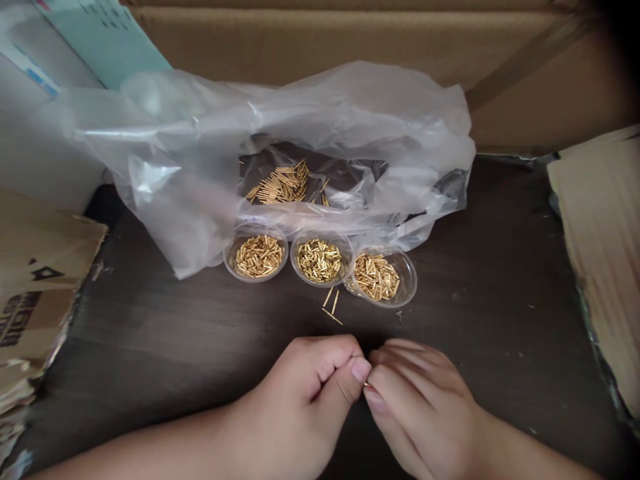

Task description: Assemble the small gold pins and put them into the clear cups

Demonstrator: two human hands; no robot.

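Note:
My left hand (pixel 320 393) is closed, thumb pressed on the curled index finger. Touching it, my right hand (pixel 425 400) pinches a tiny gold piece (pixel 367 384) that shows between the two hands; whether the left fingers grip it too is hidden. Three loose gold pins (pixel 333 318) lie just beyond my hands. Behind them stand three clear round cups, left (pixel 259 257), middle (pixel 320 260) and right (pixel 377 277), each holding many small gold parts. Longer gold pins (pixel 283 185) are piled inside an open clear plastic bag (pixel 340 100) behind the cups.
A large cardboard box (pixel 325 43) stands behind the bag. Torn cardboard (pixel 45 267) lies at the left of the dark table (pixel 175 320), and another cardboard piece (pixel 605 253) at the right. A pale green sheet (pixel 105 40) is at the upper left.

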